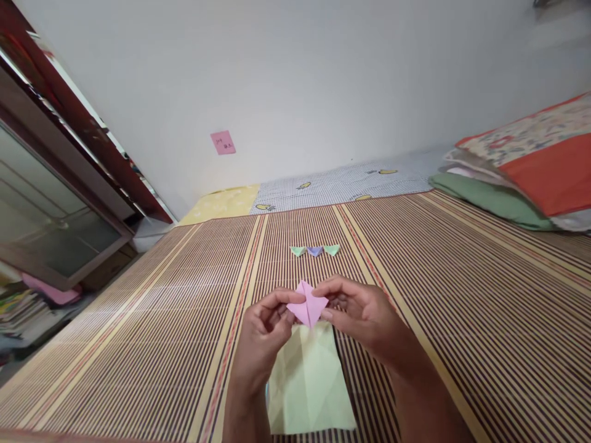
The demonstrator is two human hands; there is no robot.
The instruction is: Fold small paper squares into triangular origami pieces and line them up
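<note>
Left fingers pinch the left side of a pink, diamond-shaped folded paper; right fingers pinch its right side. Left hand sits left of the pink diamond, right hand right of it. Nearer the wearer than the diamond: pale green, creased rectangular paper sheet, lying on a brown-and-tan striped mat. Just beyond the diamond, a row of three small folded paper triangles: light green, purple, light green. Far right of the diamond: red, floral and green folded fabric pile. Well beyond it, left: pink square paper note on a white wall.
</note>
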